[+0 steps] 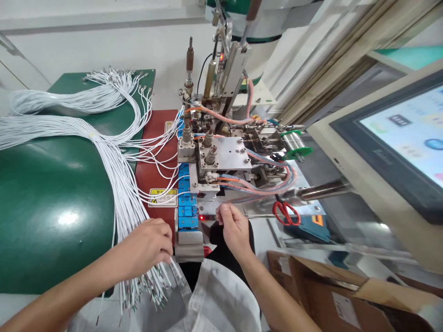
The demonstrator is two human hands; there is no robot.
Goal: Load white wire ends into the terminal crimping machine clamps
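My left hand (154, 242) is closed over the loose ends of a bundle of white cables (117, 184). A white cable (176, 268) comes out below its curled fingertips. My right hand (235, 228) is closed, thumb against the fingers, just right of the row of blue clamp blocks (188, 212). Whatever lies between its fingers, if anything, is too small to see. Several white cables run from the bundle into the blue blocks beside the metal machine (228, 154). Stripped ends of the bundle, with coloured wires, hang over the table's front edge.
The bundle lies across a green tabletop (62, 212). Red-handled scissors (286, 213) and a green spool of wire (294, 144) sit at the machine's right. A touchscreen (408, 129) leans in from the right, above cardboard boxes (332, 295). A warning label (162, 197) lies left of the blocks.
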